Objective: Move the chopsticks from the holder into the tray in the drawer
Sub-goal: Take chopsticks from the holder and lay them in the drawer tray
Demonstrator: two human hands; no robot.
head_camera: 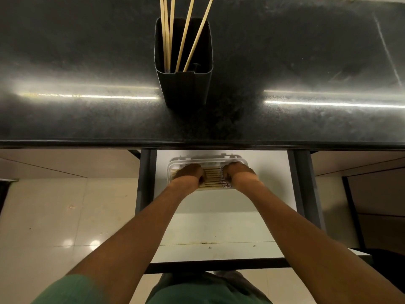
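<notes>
While five chopsticks (186,34) stand leaning in the dark square holder (186,84) on the black bench (306,62), their tops cut off by the upper edge of the view, a row of others (213,177) lies side by side in the clear tray (219,160) in the open white drawer (219,216) below. Both hands reach down into that tray: the left hand (189,173) covers the left ends of the laid sticks, the right hand (237,172) the right ends, leaving only the middle stretch visible between them. Fingers of both hands curl downward and are hidden behind the knuckles, so whether they grip any stick or merely press on the row cannot be told. Patterned tips appear to show near the right wrist, though they are small and blurred. Bare forearms, green sleeve (72,290) and pale tiled floor (54,216) frame the drawer.
</notes>
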